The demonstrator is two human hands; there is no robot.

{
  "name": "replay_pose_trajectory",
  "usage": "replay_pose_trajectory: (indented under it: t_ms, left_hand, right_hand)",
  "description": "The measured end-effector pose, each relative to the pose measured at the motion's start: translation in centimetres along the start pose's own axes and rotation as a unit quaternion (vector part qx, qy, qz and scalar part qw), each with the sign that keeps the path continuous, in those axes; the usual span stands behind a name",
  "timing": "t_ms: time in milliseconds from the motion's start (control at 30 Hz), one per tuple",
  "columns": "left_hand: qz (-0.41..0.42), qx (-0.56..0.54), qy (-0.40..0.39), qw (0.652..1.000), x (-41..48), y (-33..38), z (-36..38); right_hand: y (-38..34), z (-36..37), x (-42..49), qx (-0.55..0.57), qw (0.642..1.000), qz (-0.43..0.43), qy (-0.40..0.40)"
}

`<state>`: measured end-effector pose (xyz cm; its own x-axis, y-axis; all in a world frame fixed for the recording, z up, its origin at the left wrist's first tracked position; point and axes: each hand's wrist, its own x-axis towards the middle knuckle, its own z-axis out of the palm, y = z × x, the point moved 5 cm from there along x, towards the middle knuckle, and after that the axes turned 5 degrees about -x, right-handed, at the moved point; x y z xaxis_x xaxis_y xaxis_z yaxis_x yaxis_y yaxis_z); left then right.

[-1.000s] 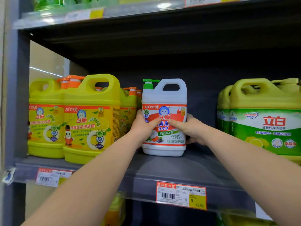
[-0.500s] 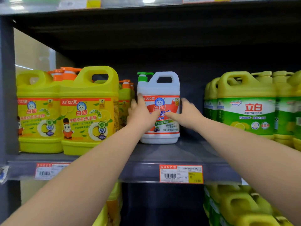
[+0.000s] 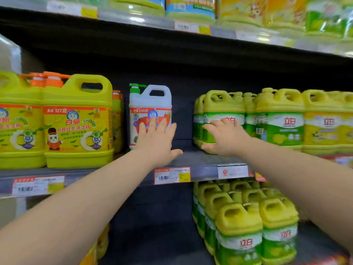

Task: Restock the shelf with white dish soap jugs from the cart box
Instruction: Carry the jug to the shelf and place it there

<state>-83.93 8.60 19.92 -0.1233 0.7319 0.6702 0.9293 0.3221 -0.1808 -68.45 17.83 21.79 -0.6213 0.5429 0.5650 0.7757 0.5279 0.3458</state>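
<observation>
White jug [image 3: 150, 100] stands upright on shelf [image 3: 198, 159] right at straight, slightly spread fingertips of left hand [image 3: 156, 139] (contact unclear), right hand [image 3: 226, 138] fingers splayed, holding nothing, before green jugs [image 3: 221, 104]; risk: stray nudge w/ no grip could tip or skew it.

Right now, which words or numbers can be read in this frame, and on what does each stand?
"127克", "白猫", "柠檬红茶洗洁精": label of the big yellow plastic jug.
"290克", last digit unsure: label of the white plastic jug with green pump; the left hand covers much of the rest.
"立白": labels of the green-and-yellow plastic jugs.
Shelf-edge price tags: too blurred to read.
</observation>
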Motion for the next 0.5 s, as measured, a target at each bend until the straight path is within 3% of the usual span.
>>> replay_pose_trajectory:
  t_ms: [233, 500]
  left_hand:
    - [0.068, -0.073, -0.042, 0.994, -3.8, 11.2, -2.4]
    - [0.177, -0.172, -0.092, 0.965, -10.9, 30.8, -6.2]
  right_hand:
    - [7.2, -1.4, -11.8, -0.025, 0.996, 0.054, -0.059]
    - [18.3, -3.9, -31.3, -0.063, 0.970, 0.158, -0.176]
